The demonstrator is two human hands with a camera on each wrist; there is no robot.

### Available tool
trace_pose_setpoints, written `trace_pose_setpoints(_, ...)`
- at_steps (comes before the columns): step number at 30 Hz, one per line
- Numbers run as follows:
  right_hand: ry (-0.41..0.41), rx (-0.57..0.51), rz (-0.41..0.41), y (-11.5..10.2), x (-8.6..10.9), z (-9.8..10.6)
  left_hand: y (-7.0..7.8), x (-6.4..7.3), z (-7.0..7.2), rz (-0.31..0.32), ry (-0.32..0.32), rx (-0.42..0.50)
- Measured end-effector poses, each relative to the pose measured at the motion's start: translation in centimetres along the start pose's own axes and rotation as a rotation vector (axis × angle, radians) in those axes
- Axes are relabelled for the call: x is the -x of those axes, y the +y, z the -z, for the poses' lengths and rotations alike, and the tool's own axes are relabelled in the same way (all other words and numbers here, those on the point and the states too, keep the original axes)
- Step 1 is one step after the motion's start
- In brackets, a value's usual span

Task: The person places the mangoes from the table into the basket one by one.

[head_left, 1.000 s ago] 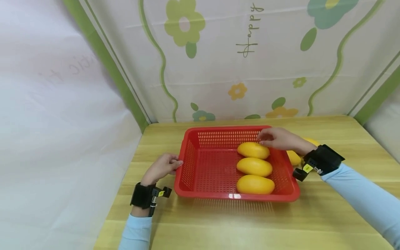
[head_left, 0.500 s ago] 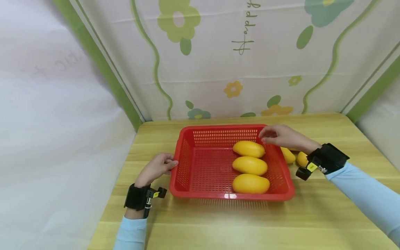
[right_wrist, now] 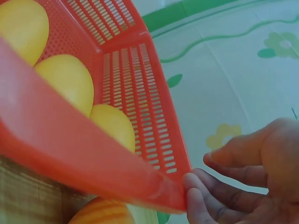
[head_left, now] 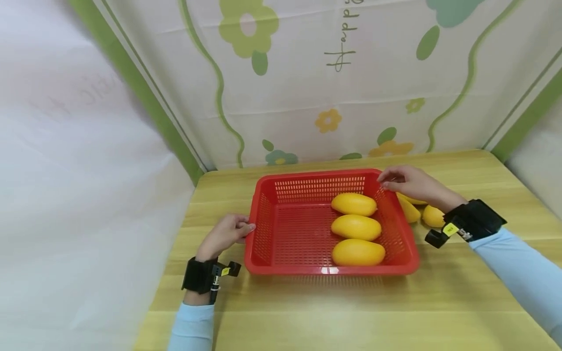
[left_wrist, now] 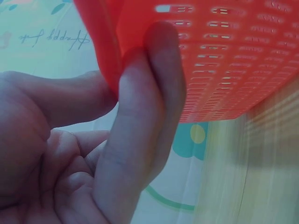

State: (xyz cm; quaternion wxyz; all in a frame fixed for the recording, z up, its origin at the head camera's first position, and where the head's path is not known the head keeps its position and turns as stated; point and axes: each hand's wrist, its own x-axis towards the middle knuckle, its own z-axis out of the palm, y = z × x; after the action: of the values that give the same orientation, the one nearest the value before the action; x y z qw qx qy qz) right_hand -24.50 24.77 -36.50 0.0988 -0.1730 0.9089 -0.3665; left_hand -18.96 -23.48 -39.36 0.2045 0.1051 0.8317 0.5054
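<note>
A red plastic basket [head_left: 294, 269] with slotted walls stands on the table, holding a column of three yellow mangoes in its right half: a far mango [head_left: 353, 204], a middle mango [head_left: 356, 227] and a near mango [head_left: 358, 252]. My left hand [head_left: 223, 236] pinches the left rim; in the left wrist view the thumb lies on one side of the wall and the fingers on the other. At the far right corner, fingertips of my right hand [right_wrist: 243, 182] touch the basket from outside. Its thumb stands apart from the rim, and nothing is held.
Yellow fruits lie on the wooden table [head_left: 307, 312] right of the basket, among them a rounded one [head_left: 433, 216] and a longer one [head_left: 409, 210], partly hidden by the basket and right arm. A flower-print cloth [head_left: 298, 87] hangs behind the table; white cloth hangs at the left.
My right hand has moved right, from beside the far mango to the basket's far right corner. The left hand stays on the left rim. The head view has shifted slightly.
</note>
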Motion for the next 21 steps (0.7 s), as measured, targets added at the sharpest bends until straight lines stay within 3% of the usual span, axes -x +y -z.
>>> trace_pose_setpoints(11,0.004,-0.076,-0.085,2.4,0.6,0.8,-0.5,0.0,-0.7,-0.011,-0.020,0.037)
trace_pose_setpoints(21,-0.008,0.070,-0.076,4.9,0.6,-0.4,-0.4,0.2,-0.2,-0.020,-0.030,0.046)
